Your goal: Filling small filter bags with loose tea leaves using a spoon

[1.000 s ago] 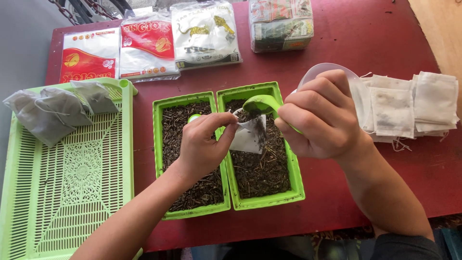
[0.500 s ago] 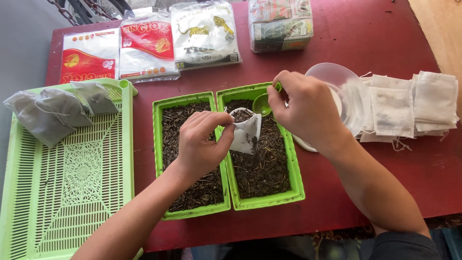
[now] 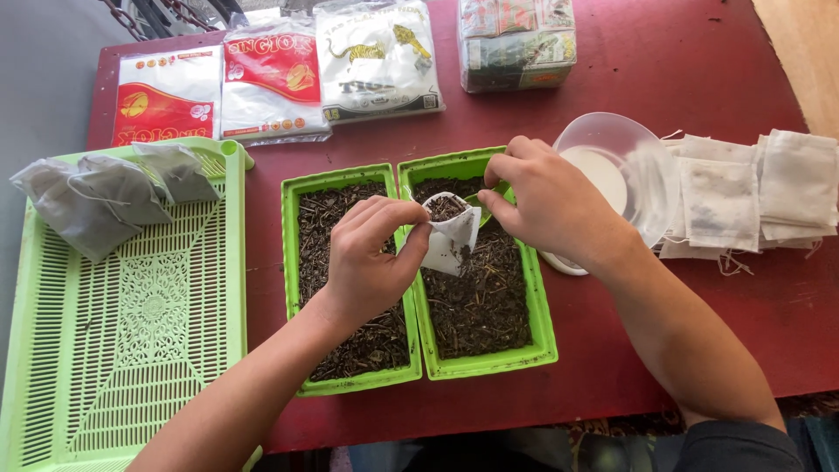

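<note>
We are looking steeply down from a single head-worn camera, facing away from the body across the red table (image 3: 664, 79), sitting close above both forearms; no second view is sharing anything.

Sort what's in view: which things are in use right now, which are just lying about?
In use: left hand and right hand on the small white bag, part-filled with dark dried leaves; right green tub under it.
Lying about: left green tub, filled bags on the green tray, empty bags, clear bowl, sealed packets.
</note>
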